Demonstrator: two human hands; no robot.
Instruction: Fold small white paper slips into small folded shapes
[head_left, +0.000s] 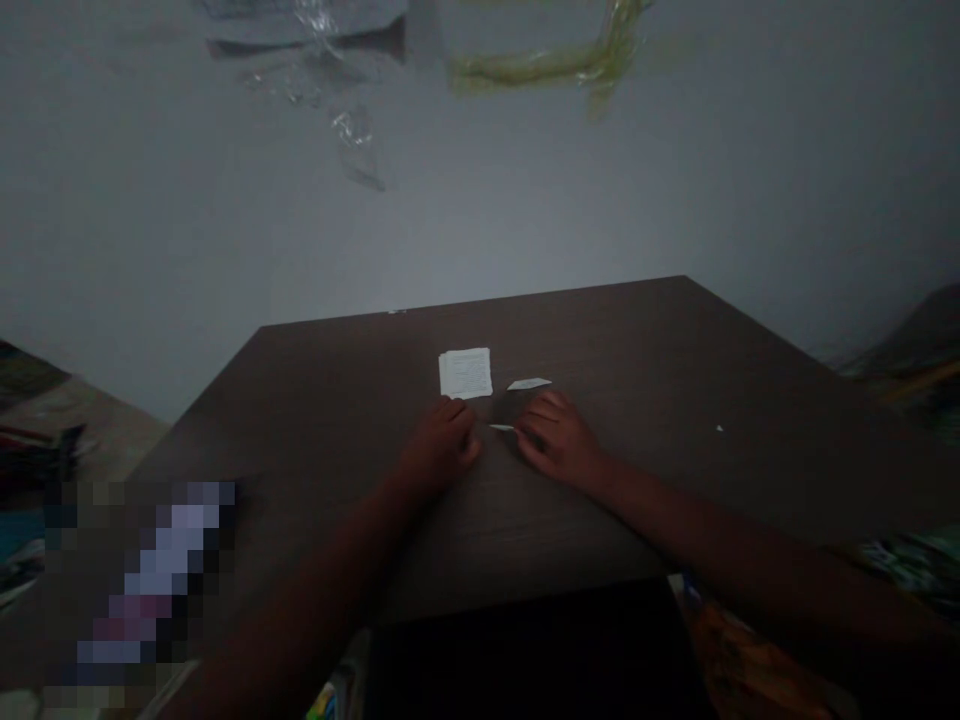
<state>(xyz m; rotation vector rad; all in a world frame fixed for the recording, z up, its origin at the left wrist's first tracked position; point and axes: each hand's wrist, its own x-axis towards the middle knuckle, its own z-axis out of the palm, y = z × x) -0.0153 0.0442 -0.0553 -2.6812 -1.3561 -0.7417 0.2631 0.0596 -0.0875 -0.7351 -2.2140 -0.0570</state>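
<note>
My right hand (559, 440) is closed over the brown tabletop, its fingertips on the end of a thin white piece of paper (502, 428) seen nearly edge-on. To the left of that paper, my left hand (446, 445) rests with curled fingers. A small dark gap parts it from the paper, and whatever its fingers may hold is hidden. Just beyond my left knuckles lies a small stack of white paper sheets (466, 373) with faint print on top. A narrow white folded paper (529, 383) lies just past my right fingers.
The dark wooden table (630, 340) reaches back to a pale wall (525, 200) with tape and plastic stuck on it. A tiny white scrap (719, 428) lies at the right. A pixelated, blurred-out object (161, 570) is at the left front. Clutter flanks the table.
</note>
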